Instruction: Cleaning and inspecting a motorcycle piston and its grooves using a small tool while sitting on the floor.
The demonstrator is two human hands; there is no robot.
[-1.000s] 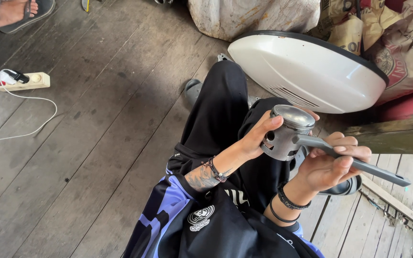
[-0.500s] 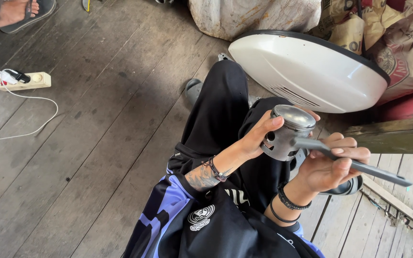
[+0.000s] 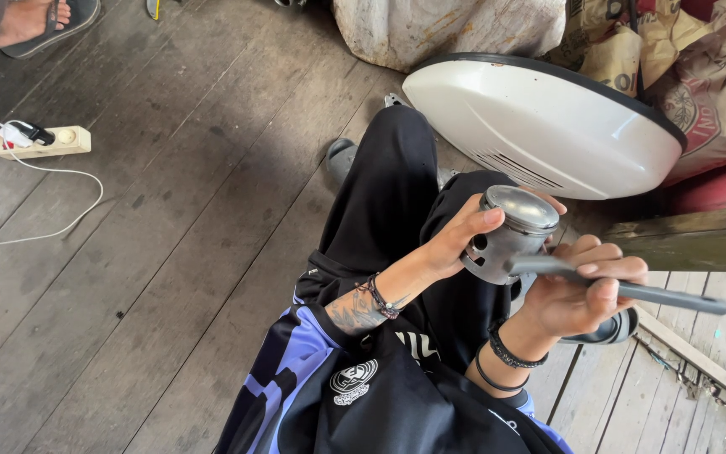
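My left hand (image 3: 457, 236) grips a grey metal piston (image 3: 512, 231) from its left side, thumb near the shiny crown, over my lap in black trousers. My right hand (image 3: 580, 288) is closed around a dark grey flat tool (image 3: 657, 293), a long bar whose near end rests against the piston's lower skirt and whose far end points right. Both wrists wear dark bracelets. The piston's far side is hidden by my fingers.
A large white curved shell with a black rim (image 3: 548, 126) lies just beyond my knees. Sacks (image 3: 699, 76) are piled behind it. A power strip with a white cable (image 3: 42, 140) lies at the left. Another person's sandalled foot (image 3: 39, 21) is at the top left. Wooden floorboards (image 3: 170, 252) run all around.
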